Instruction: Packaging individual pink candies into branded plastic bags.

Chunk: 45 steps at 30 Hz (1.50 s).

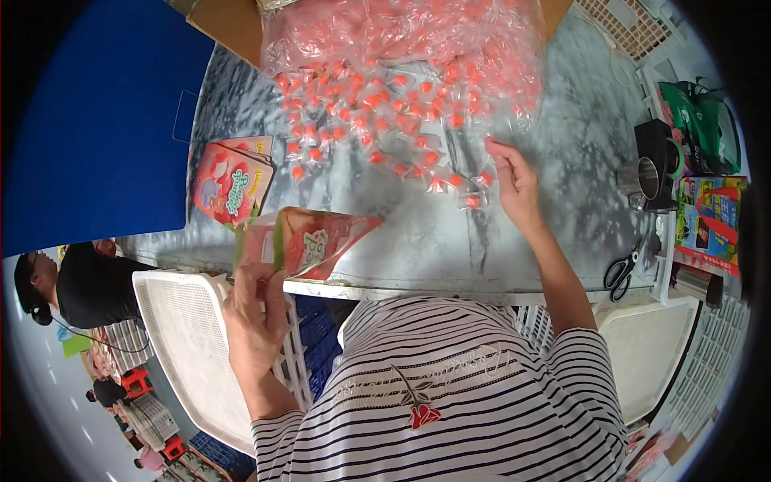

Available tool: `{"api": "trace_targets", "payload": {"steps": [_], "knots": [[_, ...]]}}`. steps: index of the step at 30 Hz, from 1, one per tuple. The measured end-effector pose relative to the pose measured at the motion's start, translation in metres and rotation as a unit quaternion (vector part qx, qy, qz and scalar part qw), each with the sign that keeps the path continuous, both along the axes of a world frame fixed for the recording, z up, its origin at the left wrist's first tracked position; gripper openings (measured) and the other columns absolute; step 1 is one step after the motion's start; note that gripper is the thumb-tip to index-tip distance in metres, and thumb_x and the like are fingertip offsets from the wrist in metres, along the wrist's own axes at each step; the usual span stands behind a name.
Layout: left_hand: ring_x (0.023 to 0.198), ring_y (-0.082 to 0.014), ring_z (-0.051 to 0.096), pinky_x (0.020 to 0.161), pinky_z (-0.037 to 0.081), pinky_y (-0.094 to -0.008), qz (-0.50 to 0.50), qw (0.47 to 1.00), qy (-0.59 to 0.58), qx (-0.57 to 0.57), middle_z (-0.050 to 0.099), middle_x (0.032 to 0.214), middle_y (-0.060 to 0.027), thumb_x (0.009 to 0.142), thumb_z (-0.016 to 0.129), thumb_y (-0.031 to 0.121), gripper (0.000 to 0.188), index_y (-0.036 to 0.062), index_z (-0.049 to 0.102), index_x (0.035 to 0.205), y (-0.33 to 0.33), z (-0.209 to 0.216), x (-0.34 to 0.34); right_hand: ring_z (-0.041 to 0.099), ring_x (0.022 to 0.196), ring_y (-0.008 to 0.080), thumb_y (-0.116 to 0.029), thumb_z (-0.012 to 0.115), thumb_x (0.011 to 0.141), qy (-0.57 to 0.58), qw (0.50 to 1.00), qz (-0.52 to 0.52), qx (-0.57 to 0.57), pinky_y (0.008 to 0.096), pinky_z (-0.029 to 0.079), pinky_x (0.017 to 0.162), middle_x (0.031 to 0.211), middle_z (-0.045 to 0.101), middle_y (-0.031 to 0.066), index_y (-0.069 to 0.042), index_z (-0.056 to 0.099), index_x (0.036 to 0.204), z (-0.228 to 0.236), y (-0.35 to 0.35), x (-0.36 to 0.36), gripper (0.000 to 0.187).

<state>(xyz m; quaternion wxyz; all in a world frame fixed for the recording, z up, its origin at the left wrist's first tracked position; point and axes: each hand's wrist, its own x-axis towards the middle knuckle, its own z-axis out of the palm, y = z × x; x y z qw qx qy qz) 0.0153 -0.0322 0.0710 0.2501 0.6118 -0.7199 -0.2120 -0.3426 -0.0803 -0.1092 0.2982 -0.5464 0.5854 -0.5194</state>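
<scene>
At the left front edge of the table, my left hand (259, 309) grips a red and green printed pouch (309, 241) by its lower left part. The pouch is tilted, with its narrow corner pointing right, and part of it looks clear. My right hand (518, 183) is above the table right of the loose candies, fingers stretched out to the upper left, nothing visible in them. One fingertip looks pink, perhaps covered. Small red candies (376, 157) in clear wrappers lie scattered across the table. A few, such as one wrapped candy (472, 202), lie nearest to my right hand.
A clear bag (401, 32) full of candies lies in a cardboard box (229, 28) at the far side. Flat pouches (229, 181) are stacked at left. Scissors (620, 273) and a metal cup (640, 177) stand right. White crates (181, 337) flank me; a person (96, 285) is at left.
</scene>
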Motion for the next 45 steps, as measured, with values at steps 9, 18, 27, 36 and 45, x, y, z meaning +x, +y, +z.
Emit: {"api": "trace_targets", "payload": {"steps": [9,18,27,36,45], "knots": [[0.060,-0.0092,0.057,0.058,0.045,-0.0233,0.038,0.999,-0.014,-0.012,0.059,0.066,-0.0051,0.092,0.055,0.004,0.005,0.0002,0.052,0.089,0.002,-0.002,0.014,0.051,0.117,0.0295,-0.012,0.062,0.086,0.124,0.992,0.037,-0.009,0.0357,0.043,0.096,0.129,0.052,0.0138,-0.003,0.051,0.126,0.007,0.019,0.028,0.042],[0.064,-0.0124,0.058,0.062,0.046,-0.0252,-0.007,0.998,-0.036,-0.049,0.061,0.069,-0.0080,0.085,0.061,0.000,0.006,0.0007,0.055,0.087,0.002,-0.007,0.005,0.035,0.128,0.0321,-0.015,0.067,0.081,0.423,0.888,0.163,-0.072,0.0432,0.037,0.104,0.135,0.042,0.0107,-0.005,0.057,0.117,-0.010,-0.008,0.067,0.039],[0.063,-0.0131,0.057,0.062,0.046,-0.0260,-0.027,0.997,-0.014,-0.064,0.062,0.071,-0.0078,0.085,0.062,0.000,0.007,0.0013,0.055,0.086,-0.005,-0.009,0.005,0.043,0.123,0.0350,-0.015,0.066,0.080,0.262,0.962,0.065,-0.033,0.0413,0.038,0.101,0.133,0.047,0.0166,-0.001,0.051,0.126,0.013,0.031,0.018,0.050],[0.059,-0.0186,0.056,0.059,0.045,-0.0279,-0.077,0.995,0.000,-0.068,0.060,0.071,-0.0087,0.083,0.065,0.000,0.011,0.0020,0.055,0.086,-0.007,-0.006,-0.009,0.028,0.132,0.0379,-0.038,0.073,0.074,0.438,0.891,0.111,-0.037,0.0522,0.022,0.109,0.142,0.033,0.0176,-0.011,0.053,0.127,-0.007,0.015,0.068,0.063],[0.060,-0.0290,0.060,0.053,0.048,-0.0375,-0.168,0.980,0.008,-0.105,0.060,0.071,-0.0104,0.074,0.071,-0.001,0.018,0.0026,0.057,0.085,-0.010,-0.005,-0.025,0.056,0.077,0.0197,-0.021,0.063,0.088,0.254,0.962,0.101,-0.005,0.0311,0.046,0.067,0.090,0.062,0.0065,-0.004,0.065,0.093,-0.004,0.019,0.030,0.018]]}}
